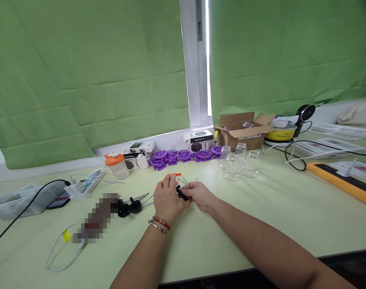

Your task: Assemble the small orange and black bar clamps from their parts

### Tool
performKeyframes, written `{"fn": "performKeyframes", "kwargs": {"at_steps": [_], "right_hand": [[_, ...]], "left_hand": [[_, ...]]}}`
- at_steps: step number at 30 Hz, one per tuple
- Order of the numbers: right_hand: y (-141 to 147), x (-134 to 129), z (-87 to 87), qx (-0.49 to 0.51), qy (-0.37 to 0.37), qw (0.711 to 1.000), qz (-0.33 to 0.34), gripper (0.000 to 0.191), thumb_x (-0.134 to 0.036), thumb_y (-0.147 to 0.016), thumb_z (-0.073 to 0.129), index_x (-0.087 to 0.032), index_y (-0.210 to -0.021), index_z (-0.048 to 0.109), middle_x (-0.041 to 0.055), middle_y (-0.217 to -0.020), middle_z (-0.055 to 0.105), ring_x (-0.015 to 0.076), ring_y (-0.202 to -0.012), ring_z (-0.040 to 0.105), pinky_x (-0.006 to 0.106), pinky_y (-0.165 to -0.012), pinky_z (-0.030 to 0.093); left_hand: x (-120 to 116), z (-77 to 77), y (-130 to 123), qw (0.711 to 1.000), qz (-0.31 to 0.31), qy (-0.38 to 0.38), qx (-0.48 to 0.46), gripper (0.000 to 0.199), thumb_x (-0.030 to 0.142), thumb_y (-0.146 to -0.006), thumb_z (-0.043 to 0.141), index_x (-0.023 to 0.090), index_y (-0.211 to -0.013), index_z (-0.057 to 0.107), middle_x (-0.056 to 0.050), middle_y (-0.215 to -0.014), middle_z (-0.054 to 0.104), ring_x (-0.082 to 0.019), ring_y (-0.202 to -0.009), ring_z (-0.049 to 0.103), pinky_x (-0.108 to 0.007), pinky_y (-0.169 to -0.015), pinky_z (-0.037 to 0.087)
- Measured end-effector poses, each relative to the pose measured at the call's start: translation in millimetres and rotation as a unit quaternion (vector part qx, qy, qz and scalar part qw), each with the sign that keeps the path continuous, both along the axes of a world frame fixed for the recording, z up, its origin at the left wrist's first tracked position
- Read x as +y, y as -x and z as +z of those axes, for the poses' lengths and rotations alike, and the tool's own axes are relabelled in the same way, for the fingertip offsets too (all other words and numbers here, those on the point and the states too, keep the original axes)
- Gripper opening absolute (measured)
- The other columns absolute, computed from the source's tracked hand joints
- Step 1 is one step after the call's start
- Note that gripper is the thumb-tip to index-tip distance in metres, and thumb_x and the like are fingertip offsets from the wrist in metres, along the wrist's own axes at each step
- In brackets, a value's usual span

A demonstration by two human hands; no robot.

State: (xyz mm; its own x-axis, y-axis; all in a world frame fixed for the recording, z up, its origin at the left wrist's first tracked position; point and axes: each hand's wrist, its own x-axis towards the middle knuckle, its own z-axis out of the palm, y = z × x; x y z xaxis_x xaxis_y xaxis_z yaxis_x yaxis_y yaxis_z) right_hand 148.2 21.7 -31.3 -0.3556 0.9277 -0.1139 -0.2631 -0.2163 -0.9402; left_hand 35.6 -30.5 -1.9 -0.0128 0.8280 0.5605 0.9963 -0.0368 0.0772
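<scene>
A small black part is held between my two hands over the middle of the table; its exact kind cannot be made out. My left hand, with bracelets at the wrist, curls around its left side. The fingertips of my right hand pinch it from the right. Just behind my left hand an orange tool or strip shows in part, with thin metal pieces by it. Left of my left hand lie round black parts and thin metal shafts, one end of which my hand hides.
Purple wheel-like frames line the wall between white boxes. Several clear jars stand before an open cardboard box. An orange-lidded cup, a power strip and cables lie left; an orange-black bar lies right.
</scene>
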Motion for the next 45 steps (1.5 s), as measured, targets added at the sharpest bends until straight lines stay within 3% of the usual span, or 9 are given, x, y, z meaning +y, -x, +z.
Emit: {"fn": "performKeyframes", "kwargs": {"at_steps": [9, 17, 29, 38, 45], "right_hand": [[-2.2, 2.6, -4.8, -0.014, -0.086, 0.996, 0.028, 0.026, -0.034, -0.057, 0.073, -0.014, -0.066, 0.058, -0.001, -0.058, 0.06, 0.011, -0.055, 0.053, 0.025, -0.053, 0.04], [-1.3, 1.9, -3.3, 0.028, -0.055, 0.997, 0.052, 0.036, -0.04, -0.053, 0.076, -0.014, -0.068, 0.057, -0.0006, -0.058, 0.06, 0.0121, -0.055, 0.056, 0.027, -0.057, 0.044], [-6.2, 3.1, -1.8, 0.071, -0.047, 0.992, 0.092, 0.033, -0.037, -0.055, 0.077, -0.014, -0.068, 0.057, -0.0006, -0.058, 0.06, 0.0129, -0.057, 0.058, 0.028, -0.061, 0.044], [-11.7, -0.8, 9.2, 0.089, 0.012, 0.988, 0.128, 0.032, -0.033, -0.055, 0.078, -0.015, -0.069, 0.056, -0.0003, -0.06, 0.062, 0.0144, -0.058, 0.061, 0.029, -0.062, 0.045], [-11.0, -1.6, 8.4, 0.1, 0.006, 0.986, 0.133, 0.029, -0.032, -0.059, 0.076, -0.015, -0.071, 0.056, 0.0014, -0.064, 0.063, 0.0149, -0.063, 0.061, 0.03, -0.065, 0.046]], "left_hand": [[-2.0, 1.3, 1.2, 1.0, 0.003, -0.013, -0.016, 0.076, 0.045, -0.057, 0.062, 0.02, -0.124, 0.038, -0.009, -0.122, 0.049, -0.026, -0.094, 0.049, -0.036, -0.077, 0.041], [-1.5, 1.0, 1.8, 1.0, -0.001, -0.025, -0.006, 0.075, 0.047, -0.059, 0.061, 0.018, -0.124, 0.038, -0.009, -0.121, 0.05, -0.027, -0.094, 0.05, -0.037, -0.076, 0.042], [-6.0, 6.7, -1.2, 0.997, -0.006, -0.004, -0.083, 0.077, 0.046, -0.054, 0.067, 0.021, -0.121, 0.039, -0.008, -0.117, 0.053, -0.028, -0.096, 0.052, -0.037, -0.077, 0.042], [-11.7, 12.8, -0.9, 0.994, -0.027, -0.003, -0.106, 0.074, 0.042, -0.054, 0.066, 0.023, -0.119, 0.036, -0.006, -0.111, 0.055, -0.026, -0.095, 0.053, -0.035, -0.073, 0.044], [-10.4, 10.0, 1.5, 0.99, -0.028, 0.008, -0.134, 0.08, 0.046, -0.051, 0.069, 0.024, -0.12, 0.035, -0.005, -0.113, 0.053, -0.027, -0.097, 0.053, -0.037, -0.077, 0.044]]}}
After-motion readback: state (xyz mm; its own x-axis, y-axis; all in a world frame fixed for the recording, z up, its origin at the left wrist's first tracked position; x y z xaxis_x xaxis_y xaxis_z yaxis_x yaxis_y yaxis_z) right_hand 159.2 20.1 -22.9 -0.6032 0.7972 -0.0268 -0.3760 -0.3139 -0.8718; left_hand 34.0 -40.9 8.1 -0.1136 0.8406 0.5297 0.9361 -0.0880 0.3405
